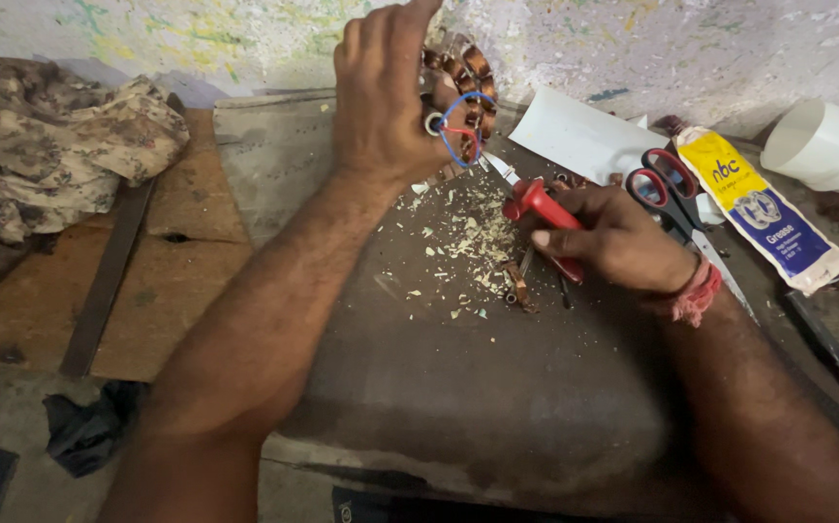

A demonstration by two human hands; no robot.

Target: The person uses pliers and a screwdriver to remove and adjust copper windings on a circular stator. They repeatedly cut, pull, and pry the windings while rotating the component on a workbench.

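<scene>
My left hand [381, 97] is raised and grips a round copper-wound motor coil [465, 82] with blue and red wires looping off it. Most of the coil is hidden behind the hand. My right hand [613, 237] rests on a dark metal slab [458, 378] and holds a red-handled tool [543, 208], its tip pointing toward the coil. Pale shavings [468, 242] and small bits of copper wire [516, 283] lie scattered on the slab below the coil.
Red-handled scissors [667, 184] lie right of my right hand, beside a yellow and blue pouch [763, 208]. A white rolled sheet [826, 145] and white paper [579, 136] sit at the back. Camouflage cloth [46, 145] and a flat metal bar [109, 276] lie left.
</scene>
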